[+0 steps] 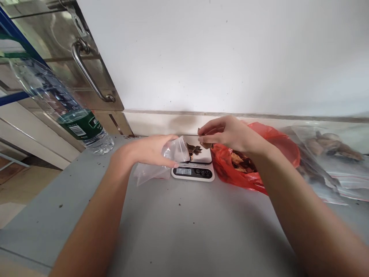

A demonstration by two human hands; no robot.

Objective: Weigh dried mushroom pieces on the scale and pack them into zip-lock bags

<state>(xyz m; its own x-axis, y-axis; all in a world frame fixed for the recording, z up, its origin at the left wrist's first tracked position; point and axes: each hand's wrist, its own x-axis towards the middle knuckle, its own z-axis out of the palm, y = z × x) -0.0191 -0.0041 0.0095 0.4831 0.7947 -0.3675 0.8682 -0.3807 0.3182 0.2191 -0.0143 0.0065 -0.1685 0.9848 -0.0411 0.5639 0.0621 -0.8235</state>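
My left hand (pixel 148 149) is closed around a clear zip bag (pixel 179 149), its mouth tipped over the left side of a small white kitchen scale (pixel 174 174). Dark dried pieces (pixel 196 149) lie at the bag's mouth, over the weighing plate; I cannot tell which are inside the bag. The scale's display (pixel 183 171) is lit, with digits too blurred to read surely. Just right of the bag's mouth, my right hand (pixel 230 132) pinches a brown dried piece (pixel 205 145) above the plate's edge. Beneath that hand, a red plastic bag (pixel 255 181) holds brown dried slices (pixel 239 161).
A large clear water bottle (pixel 77 123) with a green label stands on the grey table (pixel 178 227) at left. Clear zip bags (pixel 331 169) of dried goods lie at right. A white wall (pixel 219 57) rises behind; a metal door handle (pixel 89 77) is at upper left.
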